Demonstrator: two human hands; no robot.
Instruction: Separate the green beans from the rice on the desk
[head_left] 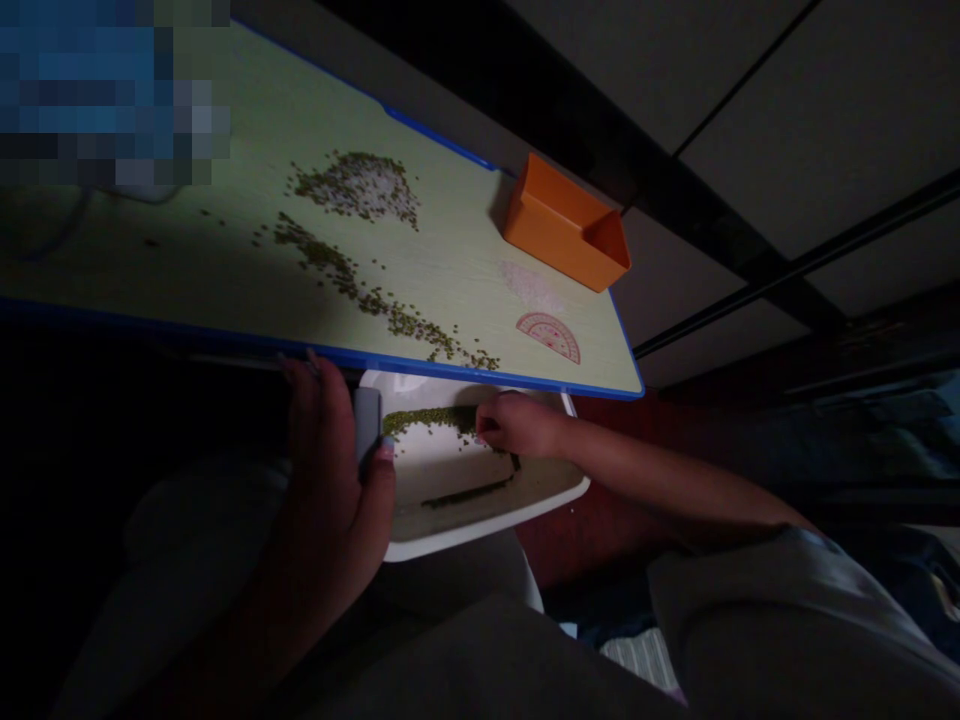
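My left hand [334,465] holds the left end of a white basin [450,540] at a grey, handle-like part [367,420], with the thumb over its edge. The basin sits under the table's near edge, above my lap. Inside it, small green beans [427,418] lie in a band along the far side, and a dark line of them runs along the near side. My right hand [517,425] reaches into the basin, fingers curled closed low over the beans. What those fingers hold, if anything, is hidden.
On the pale table [450,260] with a blue rim, a pile of green beans and white grains [364,185] lies behind a trail of green beans [375,300]. An orange box [570,225] stands at the right, near a protractor [550,336] and scattered white grains [532,287].
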